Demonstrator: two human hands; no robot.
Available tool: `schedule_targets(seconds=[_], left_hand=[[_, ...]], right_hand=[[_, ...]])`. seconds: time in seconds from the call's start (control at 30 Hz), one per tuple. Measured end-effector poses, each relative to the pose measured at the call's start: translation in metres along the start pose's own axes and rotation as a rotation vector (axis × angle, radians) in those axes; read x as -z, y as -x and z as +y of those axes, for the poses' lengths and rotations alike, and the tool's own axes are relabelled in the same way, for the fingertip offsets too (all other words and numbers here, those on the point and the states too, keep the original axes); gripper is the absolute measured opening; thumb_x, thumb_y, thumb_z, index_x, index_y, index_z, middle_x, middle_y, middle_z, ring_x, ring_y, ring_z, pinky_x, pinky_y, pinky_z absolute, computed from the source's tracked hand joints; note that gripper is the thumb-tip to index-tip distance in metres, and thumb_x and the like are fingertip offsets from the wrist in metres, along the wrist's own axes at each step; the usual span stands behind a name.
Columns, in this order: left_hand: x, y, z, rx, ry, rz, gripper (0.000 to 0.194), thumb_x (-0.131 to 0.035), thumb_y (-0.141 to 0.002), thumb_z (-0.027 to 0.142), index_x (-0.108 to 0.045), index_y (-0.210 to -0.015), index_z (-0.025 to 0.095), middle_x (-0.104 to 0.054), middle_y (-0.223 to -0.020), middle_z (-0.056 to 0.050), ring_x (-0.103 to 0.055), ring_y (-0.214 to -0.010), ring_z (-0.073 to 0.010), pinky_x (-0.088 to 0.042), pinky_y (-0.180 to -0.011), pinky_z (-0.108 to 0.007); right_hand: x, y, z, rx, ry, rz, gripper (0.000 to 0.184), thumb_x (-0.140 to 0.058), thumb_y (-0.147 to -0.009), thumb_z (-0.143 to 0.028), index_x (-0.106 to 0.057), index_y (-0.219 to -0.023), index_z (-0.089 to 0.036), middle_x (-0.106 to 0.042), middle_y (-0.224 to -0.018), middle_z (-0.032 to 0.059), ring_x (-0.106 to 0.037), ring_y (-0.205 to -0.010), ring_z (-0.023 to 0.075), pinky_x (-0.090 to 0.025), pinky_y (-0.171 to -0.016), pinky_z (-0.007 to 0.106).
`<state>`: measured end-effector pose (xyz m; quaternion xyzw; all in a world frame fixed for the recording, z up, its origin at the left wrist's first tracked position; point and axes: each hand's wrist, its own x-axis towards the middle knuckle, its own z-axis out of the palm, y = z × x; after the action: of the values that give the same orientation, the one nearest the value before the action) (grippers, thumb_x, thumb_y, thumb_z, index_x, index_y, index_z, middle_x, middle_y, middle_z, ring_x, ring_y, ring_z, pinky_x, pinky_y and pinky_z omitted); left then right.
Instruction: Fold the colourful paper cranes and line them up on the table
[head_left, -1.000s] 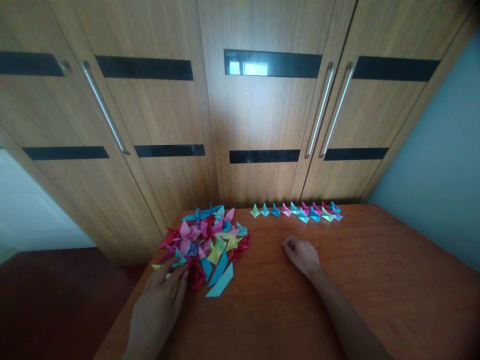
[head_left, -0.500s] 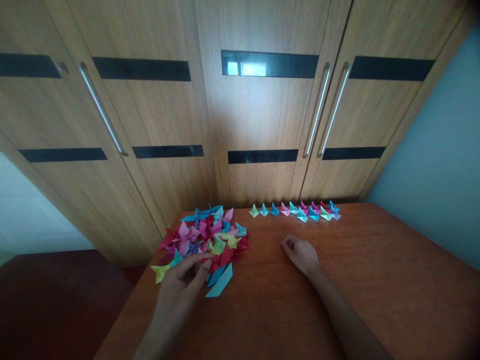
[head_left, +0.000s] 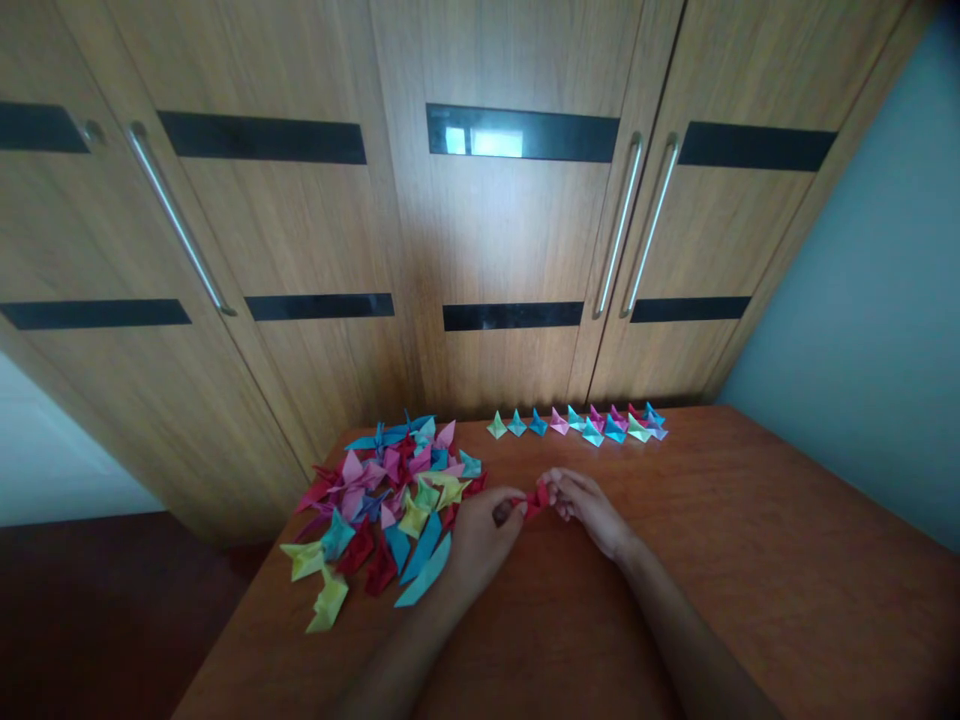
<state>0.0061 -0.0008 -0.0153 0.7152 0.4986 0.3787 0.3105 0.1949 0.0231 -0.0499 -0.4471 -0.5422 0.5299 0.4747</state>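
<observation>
A small red origami piece (head_left: 537, 501) is pinched between the thumb and fingers of my left hand (head_left: 484, 535), just above the table. On its other side, the fingertips of my right hand (head_left: 585, 505) close on the same red paper. Left of my hands spreads a pile of folded paper pieces (head_left: 375, 480) in pink, red, blue, yellow and purple. Flat blue strips (head_left: 424, 573) lie at the pile's near edge, partly behind my left wrist. A yellow folded piece (head_left: 328, 602) lies nearest to me.
Small boat-like paper pieces (head_left: 559, 421) stand in a row along the back of the brown table (head_left: 720, 560), doubled up at the right. Behind the table rises a wooden wardrobe (head_left: 517, 240) with metal handles. A pale wall (head_left: 847, 330) borders the right.
My left hand has picked a red origami piece from the pile and carried it right to my right hand. My right fingers have reached onto it. The view has shifted slightly.
</observation>
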Motion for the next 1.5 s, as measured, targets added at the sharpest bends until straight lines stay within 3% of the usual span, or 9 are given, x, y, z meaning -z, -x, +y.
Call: schedule_targets(seconds=[0.13,0.27,0.63,0.73,0.8,0.9,1.0,1.23,1.5], left_hand=[[-0.019,-0.012,-0.003,-0.051,-0.014,-0.025,0.023,-0.049,-0.081,0.026,-0.069,-0.089,0.018,-0.066,-0.071,-0.002,-0.056,-0.063,-0.0143,-0.042,-0.059,-0.023],[-0.028,-0.017,-0.006,-0.045,0.054,-0.024,0.022,-0.05,-0.081,0.025,-0.068,-0.09,0.017,-0.068,-0.077,-0.004,-0.059,-0.068,-0.0154,-0.046,-0.063,-0.025],[-0.025,-0.016,-0.002,-0.02,0.543,-0.155,0.026,-0.06,-0.08,0.032,-0.065,-0.098,0.014,-0.07,-0.088,-0.008,-0.065,-0.075,-0.0167,-0.052,-0.071,-0.029],[-0.028,-0.019,-0.002,-0.048,0.54,-0.168,0.025,-0.059,-0.08,0.031,-0.065,-0.097,0.014,-0.07,-0.09,-0.008,-0.065,-0.077,-0.0174,-0.053,-0.073,-0.03],[-0.032,-0.024,-0.003,-0.086,0.465,-0.152,0.022,-0.058,-0.081,0.029,-0.066,-0.095,0.014,-0.07,-0.09,-0.008,-0.065,-0.08,-0.0175,-0.052,-0.075,-0.029],[-0.043,-0.035,-0.005,-0.174,0.216,-0.107,0.018,-0.054,-0.082,0.024,-0.067,-0.092,0.017,-0.07,-0.09,-0.005,-0.064,-0.08,-0.0164,-0.05,-0.073,-0.026],[-0.058,-0.052,-0.005,-0.265,-0.067,-0.078,0.017,-0.052,-0.083,0.02,-0.069,-0.088,0.019,-0.068,-0.083,-0.004,-0.061,-0.074,-0.0148,-0.046,-0.069,-0.025],[-0.1,-0.094,0.001,-0.308,-0.2,-0.061,0.018,-0.051,-0.084,0.015,-0.068,-0.09,0.018,-0.065,-0.085,-0.006,-0.058,-0.078,-0.0168,-0.043,-0.073,-0.027],[-0.13,-0.13,0.003,-0.318,-0.271,-0.069,0.021,-0.047,-0.087,0.015,-0.067,-0.095,0.016,-0.065,-0.097,-0.009,-0.058,-0.09,-0.0189,-0.042,-0.081,-0.029]], right_hand=[[-0.002,0.001,-0.003,0.026,-0.001,-0.04,0.038,-0.057,-0.077,-0.054,-0.057,-0.068,-0.017,-0.046,-0.057,-0.0033,-0.039,-0.052,0.0083,-0.031,-0.049,0.021],[0.005,-0.001,-0.003,0.033,0.011,0.024,0.037,-0.06,-0.076,-0.053,-0.058,-0.068,-0.017,-0.045,-0.057,-0.0036,-0.038,-0.052,0.0083,-0.029,-0.049,0.021],[0.01,-0.001,-0.001,-0.056,-0.203,-0.004,0.036,-0.062,-0.073,-0.053,-0.061,-0.076,-0.017,-0.055,-0.068,0.0003,-0.046,-0.056,0.0093,-0.033,-0.051,0.021],[0.017,-0.005,0.004,-0.022,-0.037,0.072,0.041,-0.055,-0.076,-0.057,-0.061,-0.08,-0.017,-0.058,-0.068,0.0019,-0.049,-0.056,0.0115,-0.035,-0.051,0.022],[0.027,-0.008,0.007,0.035,0.218,0.2,0.043,-0.048,-0.08,-0.058,-0.062,-0.08,-0.017,-0.061,-0.068,0.0031,-0.053,-0.059,0.0142,-0.038,-0.053,0.023],[0.046,-0.01,0.011,0.055,0.676,0.435,0.038,-0.043,-0.084,-0.05,-0.065,-0.08,-0.019,-0.066,-0.075,0.0063,-0.06,-0.071,0.0193,-0.04,-0.062,0.025],[0.06,-0.009,0.013,-0.044,0.927,0.569,0.035,-0.039,-0.087,-0.042,-0.068,-0.084,-0.021,-0.069,-0.082,0.0084,-0.063,-0.077,0.0214,-0.039,-0.063,0.025],[0.059,-0.009,0.013,-0.237,1.135,0.573,0.037,-0.038,-0.088,-0.045,-0.068,-0.09,-0.024,-0.069,-0.081,0.0081,-0.064,-0.075,0.0208,-0.033,-0.054,0.024],[0.055,-0.008,0.01,-0.281,1.18,0.538,0.035,-0.037,-0.088,-0.044,-0.067,-0.089,-0.026,-0.069,-0.086,0.0076,-0.064,-0.078,0.0218,-0.034,-0.055,0.026]])
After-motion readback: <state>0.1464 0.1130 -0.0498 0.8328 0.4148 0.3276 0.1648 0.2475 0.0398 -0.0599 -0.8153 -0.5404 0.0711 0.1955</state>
